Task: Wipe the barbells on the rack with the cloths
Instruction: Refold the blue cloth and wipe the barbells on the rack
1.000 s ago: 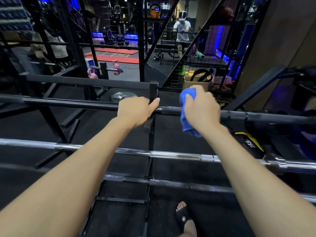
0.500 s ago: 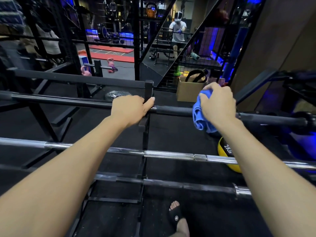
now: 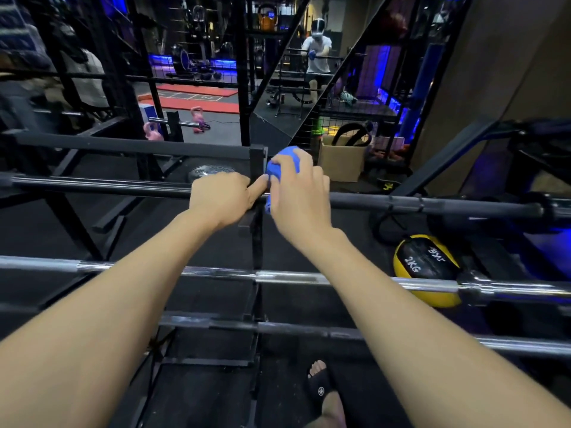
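A dark barbell (image 3: 432, 205) lies across the black rack (image 3: 256, 162) at the far level. My left hand (image 3: 221, 196) grips this bar near the rack's centre post, its thumb stretched along the bar. My right hand (image 3: 298, 193) holds a blue cloth (image 3: 282, 163) wrapped round the same bar, right beside the left thumb. A chrome barbell (image 3: 287, 278) lies one level nearer, under both forearms. A third bar (image 3: 309, 329), darker, lies nearest and lowest.
A yellow and black 2 kg medicine ball (image 3: 426, 264) sits on the floor at the right, behind the chrome bar. A cardboard box (image 3: 340, 162) stands beyond the rack. My sandalled foot (image 3: 321, 387) is below. A mirror (image 3: 309, 72) ahead reflects a person.
My right hand has slid the blue cloth leftwards along the dark bar, from well to the right until it meets my left thumb. The left hand kept its grip.
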